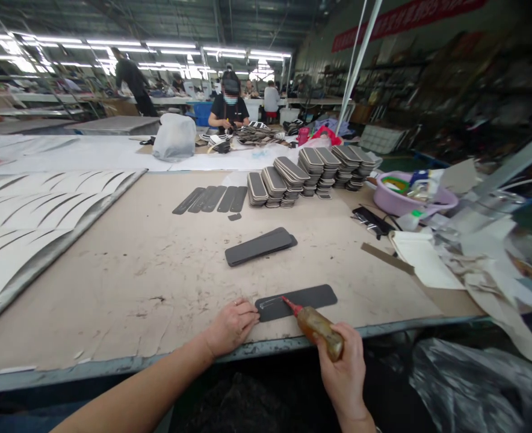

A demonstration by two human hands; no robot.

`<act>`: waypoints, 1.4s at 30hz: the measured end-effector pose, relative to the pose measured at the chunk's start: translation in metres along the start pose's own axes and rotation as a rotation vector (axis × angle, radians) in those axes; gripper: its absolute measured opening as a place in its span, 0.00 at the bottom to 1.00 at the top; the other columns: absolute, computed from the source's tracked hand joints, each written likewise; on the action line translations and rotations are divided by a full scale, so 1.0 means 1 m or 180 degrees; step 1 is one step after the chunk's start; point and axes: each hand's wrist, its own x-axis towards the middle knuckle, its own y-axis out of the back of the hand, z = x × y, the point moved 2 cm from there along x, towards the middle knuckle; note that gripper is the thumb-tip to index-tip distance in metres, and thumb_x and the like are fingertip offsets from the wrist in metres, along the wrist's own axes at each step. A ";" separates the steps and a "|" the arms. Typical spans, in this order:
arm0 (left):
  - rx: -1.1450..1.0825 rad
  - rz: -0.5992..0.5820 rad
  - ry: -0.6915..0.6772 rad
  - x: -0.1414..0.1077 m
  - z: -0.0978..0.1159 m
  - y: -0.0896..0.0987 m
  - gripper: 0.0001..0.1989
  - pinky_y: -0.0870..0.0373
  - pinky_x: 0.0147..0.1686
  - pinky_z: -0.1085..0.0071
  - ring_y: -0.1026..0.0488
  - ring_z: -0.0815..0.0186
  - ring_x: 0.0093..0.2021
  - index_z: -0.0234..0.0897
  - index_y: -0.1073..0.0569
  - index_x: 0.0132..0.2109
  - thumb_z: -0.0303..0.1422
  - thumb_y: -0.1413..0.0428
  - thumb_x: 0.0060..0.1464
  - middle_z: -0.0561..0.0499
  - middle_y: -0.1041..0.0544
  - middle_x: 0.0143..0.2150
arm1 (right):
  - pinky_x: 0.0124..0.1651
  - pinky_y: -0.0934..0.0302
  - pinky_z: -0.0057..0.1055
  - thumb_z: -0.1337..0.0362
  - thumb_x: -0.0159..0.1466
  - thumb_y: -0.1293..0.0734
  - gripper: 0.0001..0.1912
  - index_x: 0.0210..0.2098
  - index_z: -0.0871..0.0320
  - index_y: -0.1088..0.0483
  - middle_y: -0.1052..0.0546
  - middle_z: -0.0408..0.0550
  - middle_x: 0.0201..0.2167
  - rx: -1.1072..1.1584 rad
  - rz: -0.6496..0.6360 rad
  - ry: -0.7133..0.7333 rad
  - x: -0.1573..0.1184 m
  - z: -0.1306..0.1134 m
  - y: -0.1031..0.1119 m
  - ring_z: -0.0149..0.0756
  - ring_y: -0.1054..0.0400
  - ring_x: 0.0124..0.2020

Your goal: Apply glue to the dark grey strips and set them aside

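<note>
A dark grey panel with rounded ends (315, 294) lies near the table's front edge. Thin, shiny lines of glue show on its left half. My left hand (232, 325) is closed at the panel's left end, fingertips pressed together against its edge. My right hand (345, 361) is wrapped round an amber glue bottle (318, 328), tilted so its red nozzle tip meets the panel's surface near the middle. Just beyond lies a small pile of similar dark panels (259, 246), slightly fanned.
Farther back are a row of flat dark panels (209, 199) and several stacks of light-edged panels (288, 174). White cut sheets (44, 210) cover the left. On the right stand a purple basin (383, 201), papers (423, 264) and a metal pole (358, 60). A person (228, 108) works opposite.
</note>
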 end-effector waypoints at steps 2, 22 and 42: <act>0.0023 0.0062 -0.0055 0.001 0.000 0.001 0.11 0.29 0.44 0.65 0.27 0.65 0.40 0.34 0.24 0.40 0.26 0.51 0.63 0.46 0.22 0.40 | 0.47 0.40 0.42 0.61 0.66 0.33 0.12 0.46 0.59 0.36 0.33 0.52 0.41 -0.0141 0.0108 -0.0053 0.003 0.006 0.007 0.43 0.36 0.43; 0.0010 0.0095 -0.0072 -0.001 -0.002 -0.003 0.09 0.30 0.45 0.66 0.29 0.65 0.40 0.34 0.25 0.40 0.25 0.50 0.62 0.47 0.22 0.40 | 0.46 0.39 0.42 0.54 0.63 0.30 0.19 0.44 0.61 0.34 0.31 0.55 0.39 -0.0926 0.0909 -0.0344 0.012 0.036 0.038 0.46 0.36 0.42; 0.0013 -0.0206 0.0035 0.001 0.002 0.001 0.13 0.32 0.42 0.67 0.30 0.65 0.38 0.34 0.24 0.41 0.26 0.55 0.63 0.46 0.24 0.37 | 0.47 0.41 0.36 0.60 0.65 0.32 0.13 0.46 0.58 0.36 0.33 0.50 0.42 0.0581 -0.0401 -0.0244 -0.010 -0.018 -0.013 0.40 0.37 0.44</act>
